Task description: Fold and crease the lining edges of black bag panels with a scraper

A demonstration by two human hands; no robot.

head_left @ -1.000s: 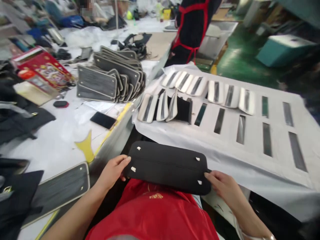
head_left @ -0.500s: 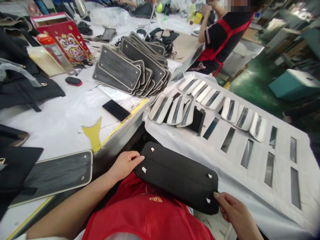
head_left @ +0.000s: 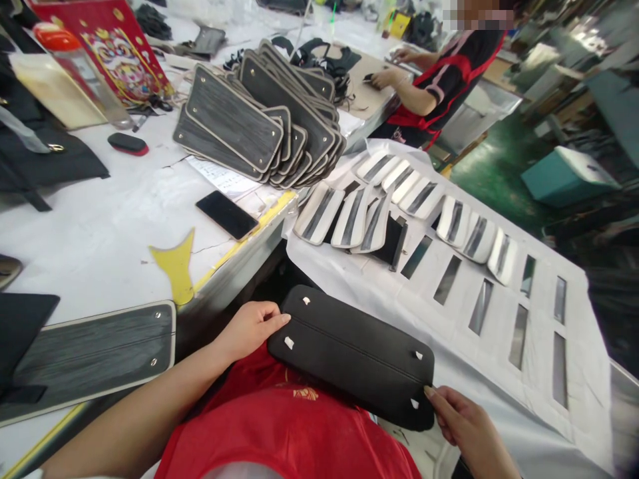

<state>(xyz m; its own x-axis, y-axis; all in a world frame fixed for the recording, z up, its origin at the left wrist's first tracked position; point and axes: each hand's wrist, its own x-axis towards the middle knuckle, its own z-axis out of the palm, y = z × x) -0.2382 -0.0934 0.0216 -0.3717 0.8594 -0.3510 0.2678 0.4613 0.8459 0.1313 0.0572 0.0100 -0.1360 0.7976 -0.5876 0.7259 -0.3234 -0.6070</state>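
Both ends pinched as I watch: left hand (head_left: 252, 330), right hand (head_left: 460, 416), fingers clamped on the black panel (head_left: 355, 359), held just beside the table (head_left: 90, 219), and on that table lie a phone (head_left: 227, 214) and a stack of gray panels (head_left: 232, 120)

Shiny red apron (head_left: 299, 436), gold emblem (head_left: 305, 394)

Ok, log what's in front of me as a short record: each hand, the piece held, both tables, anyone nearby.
left hand: gripping the left end of the black panel
right hand: gripping its right end
held piece: rounded corners, lengthwise seam, four small white tabs
left table: pile of grey panels, phone, yellow piece
right table: striped white pieces, dark strips
nearby: one person, beyond the tables
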